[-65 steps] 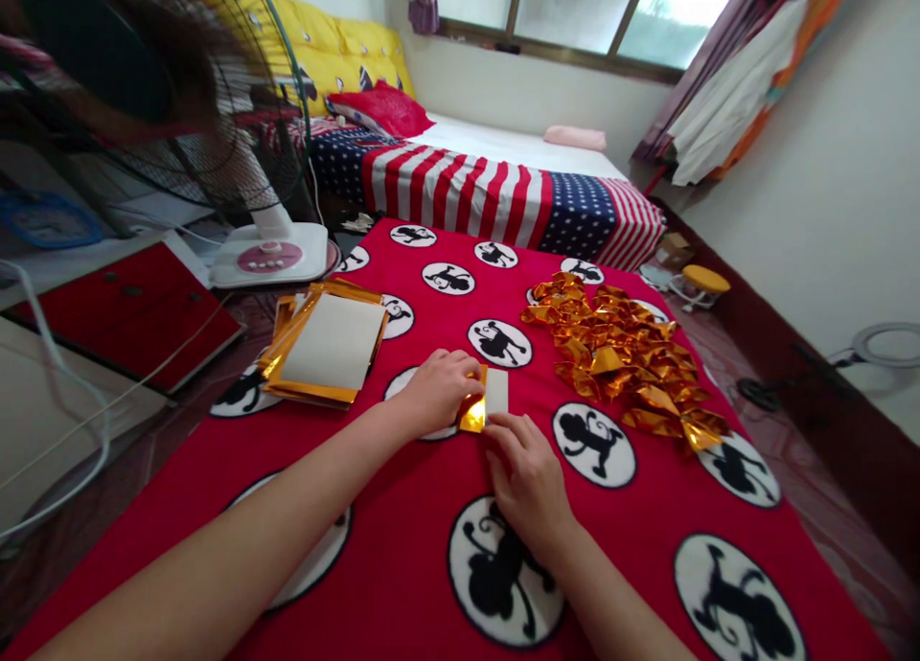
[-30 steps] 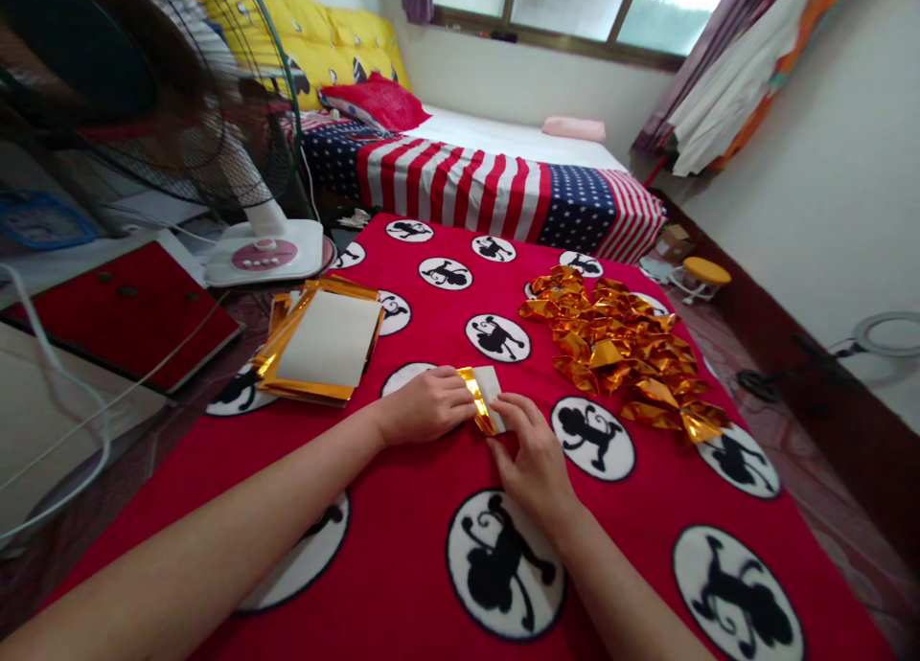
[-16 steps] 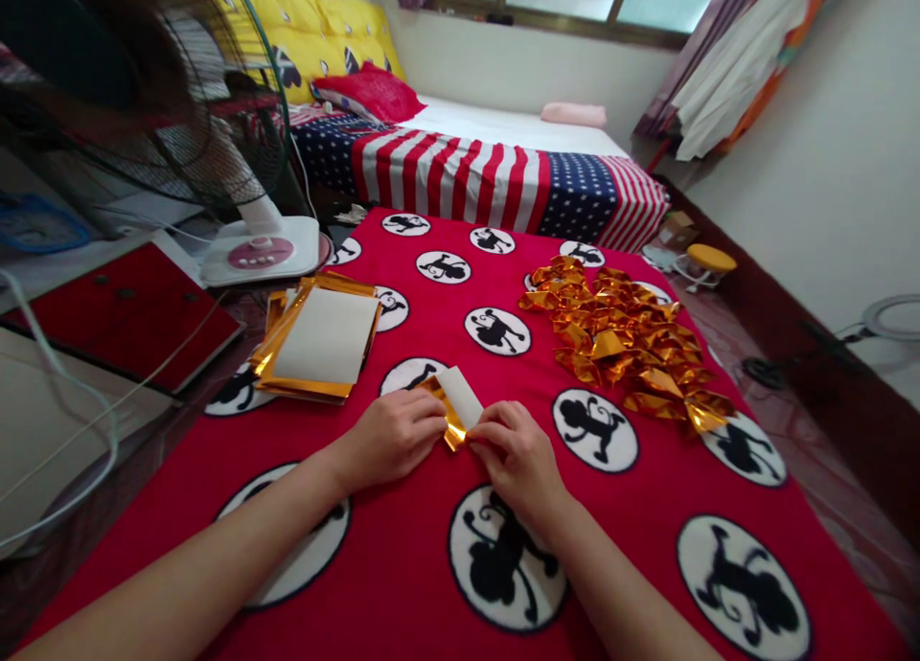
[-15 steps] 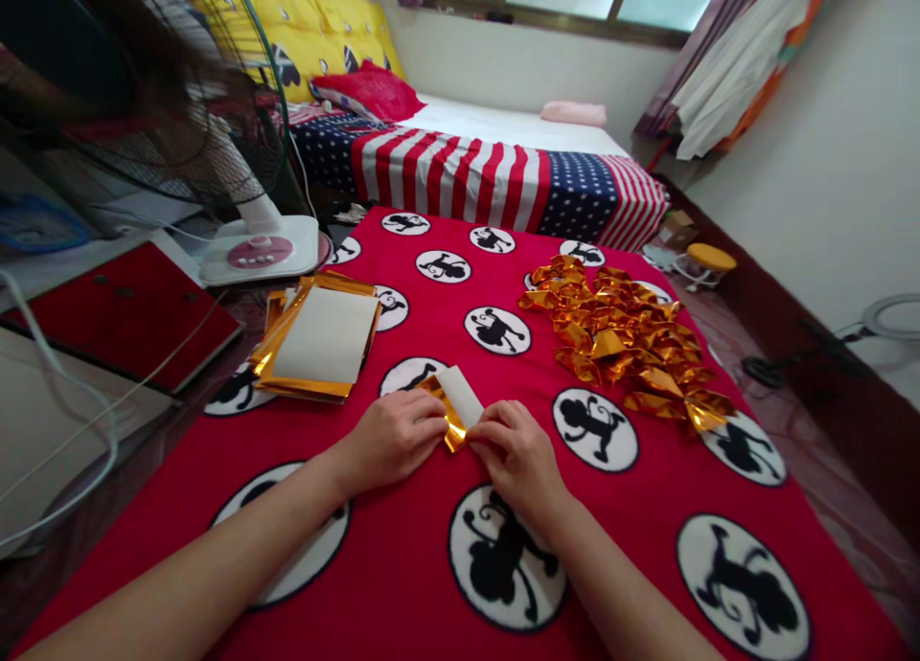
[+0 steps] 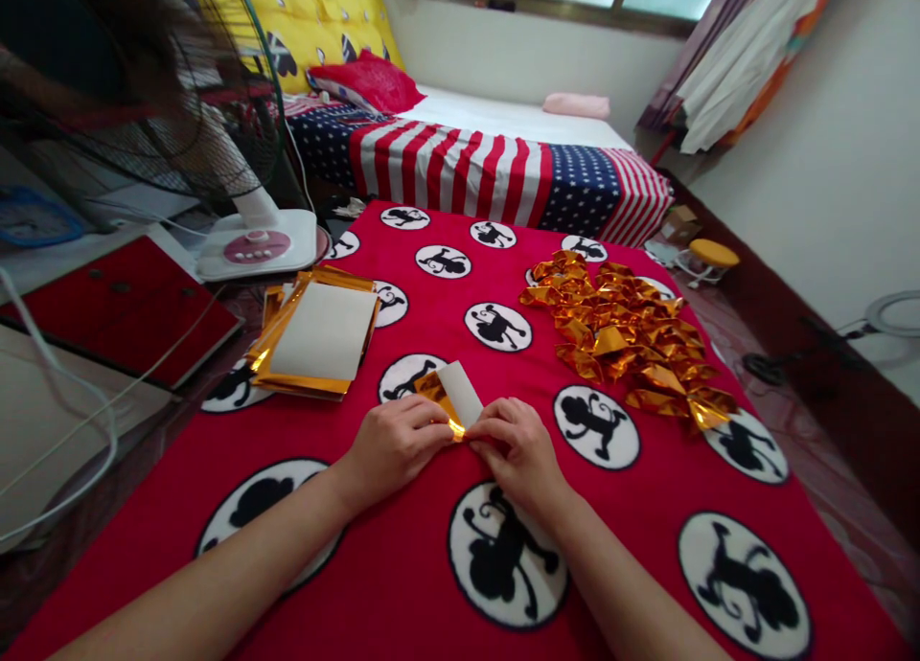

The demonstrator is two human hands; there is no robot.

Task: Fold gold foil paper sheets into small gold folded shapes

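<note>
Between my hands is a small folded sheet of gold foil paper, gold on its left part and white on its right. My left hand pinches its lower left edge, thumb against fingers. My right hand pinches the lower right corner, close to the left fingertips. Up and to the left lies a stack of foil sheets, the top one white side up with gold edges showing beneath. To the right is a pile of folded gold foil pieces, crumpled-looking and shiny.
A red cloth with monkey circles covers the surface under my hands. A standing fan is at the left, near a red panel and a white cable. Behind is a bed with a striped, starred cover. A yellow stool stands right.
The lower edge of the foil paper is folded up, so less gold hangs below my fingers. Both hands stay in nearly the same place.
</note>
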